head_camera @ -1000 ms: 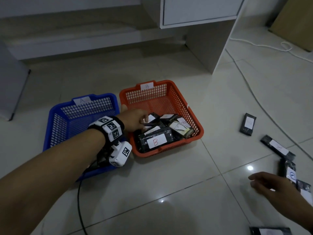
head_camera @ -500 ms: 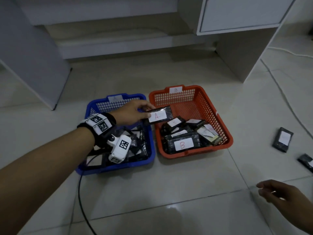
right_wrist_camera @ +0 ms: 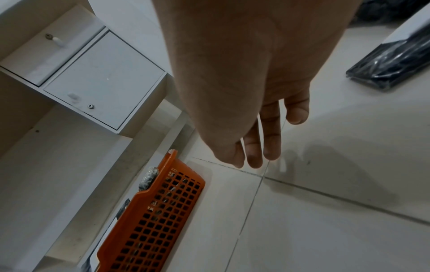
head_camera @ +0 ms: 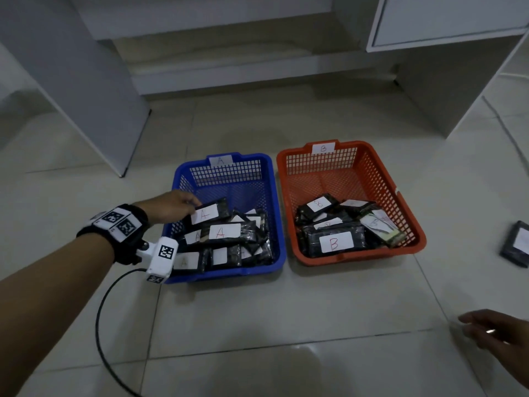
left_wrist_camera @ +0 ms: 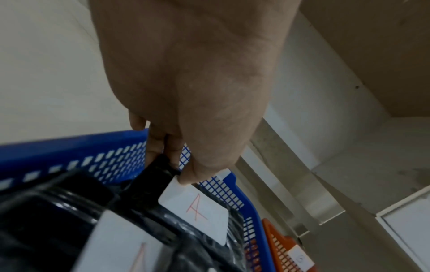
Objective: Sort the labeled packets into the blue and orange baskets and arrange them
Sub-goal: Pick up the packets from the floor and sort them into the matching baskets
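Pale glossy floor tiles (head_camera: 257, 325) carry two mesh baskets touching side by side: the blue basket (head_camera: 274, 196), tagged A, and the orange basket (head_camera: 400, 196), tagged B, each holding black labelled packets. Over the blue one, the left hand (head_camera: 169, 207) pinches an A packet (head_camera: 210, 212) by its end. Near the floor, the right hand (head_camera: 498, 336) hangs relaxed, fingers straight, holding nothing. One stray packet (head_camera: 516, 243) lies apart.

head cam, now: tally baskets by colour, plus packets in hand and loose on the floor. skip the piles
Blue basket: 1
Orange basket: 1
A packet, pinched by left hand over the blue basket: 1
Floor packet, at the right edge: 1
Total: 4
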